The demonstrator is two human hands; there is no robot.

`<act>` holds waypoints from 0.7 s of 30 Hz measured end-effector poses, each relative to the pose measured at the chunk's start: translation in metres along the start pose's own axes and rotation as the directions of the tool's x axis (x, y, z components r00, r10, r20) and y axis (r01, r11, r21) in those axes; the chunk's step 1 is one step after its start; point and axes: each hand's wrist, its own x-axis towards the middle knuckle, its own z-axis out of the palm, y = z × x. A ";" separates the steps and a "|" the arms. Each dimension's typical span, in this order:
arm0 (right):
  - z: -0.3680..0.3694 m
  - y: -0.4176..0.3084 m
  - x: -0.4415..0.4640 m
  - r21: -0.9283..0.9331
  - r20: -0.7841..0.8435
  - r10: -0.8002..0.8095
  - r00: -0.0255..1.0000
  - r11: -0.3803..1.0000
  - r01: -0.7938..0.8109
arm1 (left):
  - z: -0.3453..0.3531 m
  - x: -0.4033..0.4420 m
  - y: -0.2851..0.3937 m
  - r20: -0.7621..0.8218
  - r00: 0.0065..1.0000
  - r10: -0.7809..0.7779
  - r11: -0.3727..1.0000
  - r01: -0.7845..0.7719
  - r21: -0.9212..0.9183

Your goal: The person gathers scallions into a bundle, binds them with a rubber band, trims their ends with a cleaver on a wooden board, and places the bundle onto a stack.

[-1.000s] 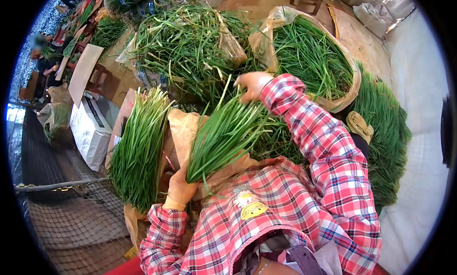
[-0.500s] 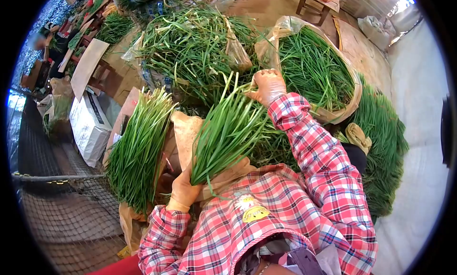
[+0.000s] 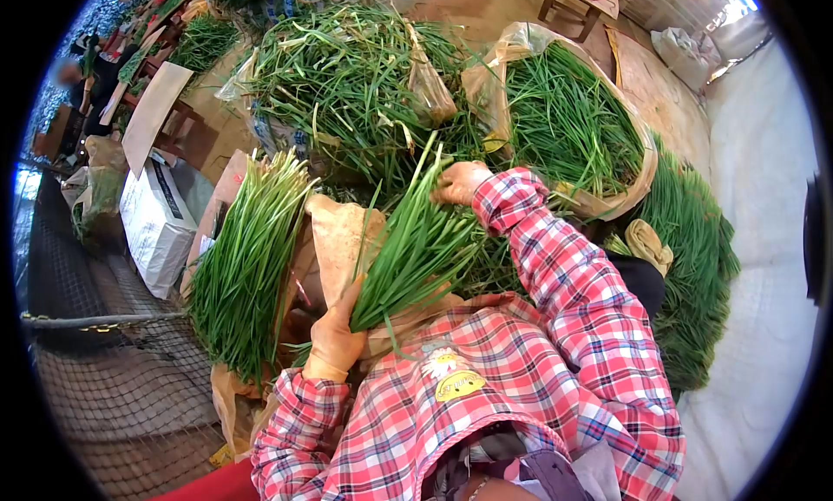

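Above the person's lap, one bunch of green leaves (image 3: pixel 415 262) slants upward between two bare hands, its pale ends at the top. One hand, the left hand (image 3: pixel 336 338), has its grip closed around the lower end of the bunch, the thumb lying up along its side. One other, the right hand (image 3: pixel 460 182), touches the bunch near the upper end with its fingers bent inward; whether this grip pinches any leaves I cannot tell, since the fingertips are partly hidden.

Four more lots of leaves lie close about. To the left is one thick bundle (image 3: pixel 247 275), laid neatly with its pale ends away from the person. Beyond the hands sits one large loose heap (image 3: pixel 338 89), tangled and spilling, and to its right one open plastic bag (image 3: pixel 488 89) full of leaves. Along the right side runs one long stack (image 3: pixel 694 267), beside one white sheet (image 3: pixel 768 241).

Farther left stand one white box (image 3: pixel 158 228) and, near it, one tilted board (image 3: pixel 154 115). One other person (image 3: pixel 104 78) shows small and blurred at the far left.
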 end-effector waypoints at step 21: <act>-0.064 0.013 -0.062 -0.048 -0.059 0.154 0.986 0.986 -0.157 | 0.006 0.002 -0.003 -0.019 1.000 0.019 0.996 -0.021 -0.086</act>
